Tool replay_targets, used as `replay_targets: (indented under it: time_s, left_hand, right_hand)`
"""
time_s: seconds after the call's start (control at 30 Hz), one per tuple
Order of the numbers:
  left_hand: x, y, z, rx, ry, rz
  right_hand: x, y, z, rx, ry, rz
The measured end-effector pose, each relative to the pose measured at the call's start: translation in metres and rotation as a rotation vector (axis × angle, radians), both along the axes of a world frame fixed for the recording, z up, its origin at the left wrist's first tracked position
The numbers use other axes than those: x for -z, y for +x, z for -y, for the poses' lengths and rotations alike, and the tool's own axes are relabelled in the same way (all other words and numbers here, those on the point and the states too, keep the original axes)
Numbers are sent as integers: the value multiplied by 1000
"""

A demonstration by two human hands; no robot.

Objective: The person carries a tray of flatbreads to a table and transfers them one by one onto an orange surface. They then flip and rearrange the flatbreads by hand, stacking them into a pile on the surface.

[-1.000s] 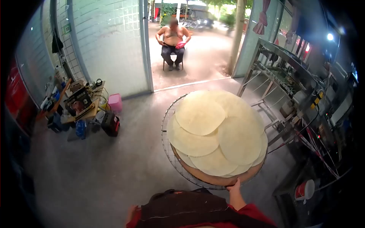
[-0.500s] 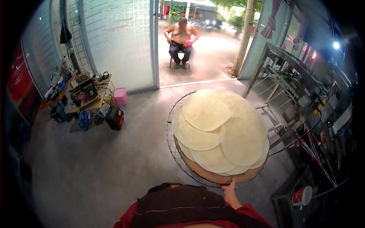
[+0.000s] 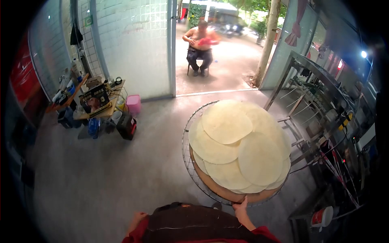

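Large pale round flatbreads (image 3: 261,158) lie overlapping in a heap on a round brown board (image 3: 216,189). A round wire frame (image 3: 185,152) rings the board, showing mostly on its left and near sides. My right hand (image 3: 242,210) grips the near edge of the board, its thumb on top and the other fingers hidden below. Low on the left, beside my dark apron (image 3: 188,222), is my left hand (image 3: 139,218). It touches neither board nor bread, and its fingers are too indistinct to read.
A metal frame table (image 3: 283,81) with cables stands close on the right. A white-and-red bucket (image 3: 322,217) sits low at right. Left are a cluttered small table (image 3: 106,111), a black case (image 3: 127,126) and a pink bin (image 3: 133,104). Beyond the doorway, a person (image 3: 199,48) sits on a chair.
My left hand has come into view beside the apron. My right hand stays at the board's near edge. The scene has shifted slightly right and down. The seated person's arm has lifted a red cloth.
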State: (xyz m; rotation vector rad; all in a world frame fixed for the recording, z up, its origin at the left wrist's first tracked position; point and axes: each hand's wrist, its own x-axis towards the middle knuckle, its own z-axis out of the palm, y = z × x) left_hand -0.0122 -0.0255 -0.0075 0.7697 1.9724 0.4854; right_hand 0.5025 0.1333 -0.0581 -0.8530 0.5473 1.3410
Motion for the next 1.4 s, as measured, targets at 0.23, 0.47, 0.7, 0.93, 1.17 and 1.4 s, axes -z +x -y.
replay_targets:
  time_s: [0.23, 0.47, 0.7, 0.93, 1.17, 1.4]
  left_hand:
    - [61, -30, 49, -18, -90, -35]
    - [84, -32, 80, -44, -108, -47]
    - [87, -14, 79, -22, -70, -34]
    - [89, -22, 22, 89, -30, -68]
    - [85, -20, -14, 224, -30, -112]
    - [95, -23, -25, 278, -30, -123]
  right_hand:
    - [22, -12, 3, -36, 111, -3]
    - [5, -31, -7, -25, 2, 9]
    - [4, -45, -13, -19, -93, 63]
    - [11, -66, -23, 47, -32, -9]
    - [-12, -77, -8, 88, -169, -75]
    - [-2, -77, -10, 63, -145, -147]
